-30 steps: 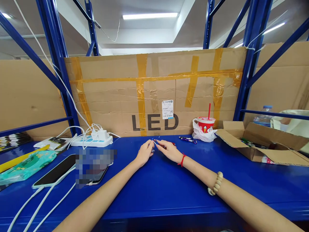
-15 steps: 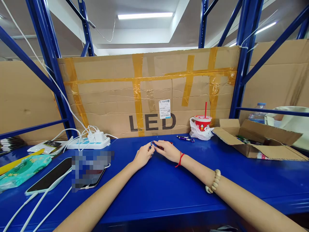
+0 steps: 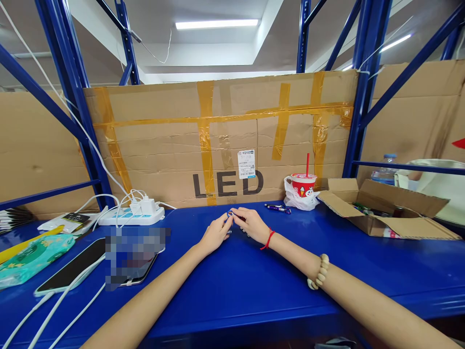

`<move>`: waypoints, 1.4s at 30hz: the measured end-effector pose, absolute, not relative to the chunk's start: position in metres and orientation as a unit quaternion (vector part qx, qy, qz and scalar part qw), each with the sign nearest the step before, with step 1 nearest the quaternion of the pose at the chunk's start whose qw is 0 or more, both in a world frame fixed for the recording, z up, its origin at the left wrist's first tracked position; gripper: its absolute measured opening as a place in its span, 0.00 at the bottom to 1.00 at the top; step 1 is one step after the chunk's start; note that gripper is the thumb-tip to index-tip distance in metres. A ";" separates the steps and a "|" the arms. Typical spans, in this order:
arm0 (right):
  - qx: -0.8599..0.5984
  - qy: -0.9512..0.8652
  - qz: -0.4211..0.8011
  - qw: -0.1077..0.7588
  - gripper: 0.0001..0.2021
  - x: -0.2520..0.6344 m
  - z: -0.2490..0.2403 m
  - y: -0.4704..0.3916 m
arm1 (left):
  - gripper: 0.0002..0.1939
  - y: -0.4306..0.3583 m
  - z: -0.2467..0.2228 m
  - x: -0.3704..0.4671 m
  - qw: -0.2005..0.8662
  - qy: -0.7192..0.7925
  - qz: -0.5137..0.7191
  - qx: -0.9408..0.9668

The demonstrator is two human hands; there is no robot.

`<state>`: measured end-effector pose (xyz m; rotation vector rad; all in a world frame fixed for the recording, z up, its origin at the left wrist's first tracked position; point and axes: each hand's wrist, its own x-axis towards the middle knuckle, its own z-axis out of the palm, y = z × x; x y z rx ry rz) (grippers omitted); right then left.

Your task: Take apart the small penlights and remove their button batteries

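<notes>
Hands meet at table centre: left hand [image 3: 215,234] and right hand [image 3: 251,225], both forearms stretched forward, fingertips pinched together on a small blue ring [image 3: 229,214] held between them just above the blue table [image 3: 232,291]. Cup [image 3: 301,184] stands at two o'clock.

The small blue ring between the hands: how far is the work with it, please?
Done: one blue pen-like piece lies apart near the cup. In hand: the left hand and right hand pinch the small blue ring together over the blue table. Left: more pieces show in the open cardboard box.
</notes>
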<state>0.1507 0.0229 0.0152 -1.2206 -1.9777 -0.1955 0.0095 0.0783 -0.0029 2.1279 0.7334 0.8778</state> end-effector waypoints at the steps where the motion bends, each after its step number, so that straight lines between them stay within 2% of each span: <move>1: -0.480 -0.776 -0.072 0.403 0.14 0.151 0.015 0.023 | 0.19 0.079 -0.003 0.010 0.358 0.272 0.343 0.825; 4: -0.477 -0.759 -0.050 0.441 0.15 0.149 0.016 0.022 | 0.19 0.077 -0.001 0.010 0.344 0.246 0.332 0.843; 7: -0.476 -0.736 -0.031 0.480 0.16 0.146 0.017 0.022 | 0.17 0.073 0.003 0.008 0.275 0.236 0.277 0.890; 12: -0.494 -0.724 -0.034 0.481 0.16 0.152 0.018 0.026 | 0.17 0.067 0.008 0.006 0.204 0.278 0.257 0.903; 15: -0.564 -0.704 -0.080 0.426 0.17 0.166 0.015 0.030 | 0.19 0.066 0.009 0.006 0.201 0.301 0.262 0.895; 20: -0.702 -0.651 -0.127 0.260 0.17 0.189 0.010 0.034 | 0.21 0.064 0.011 0.006 0.200 0.307 0.248 0.897; 27: -0.770 -0.600 -0.078 0.202 0.17 0.193 0.007 0.033 | 0.22 0.062 0.014 0.005 0.199 0.316 0.235 0.897; 33: -0.759 -0.607 -0.074 0.225 0.15 0.192 0.004 0.033 | 0.20 0.063 0.013 0.005 0.189 0.310 0.233 0.902; 42: -0.667 -0.656 -0.099 0.338 0.12 0.176 0.010 0.029 | 0.18 0.073 0.005 0.004 0.201 0.339 0.309 0.866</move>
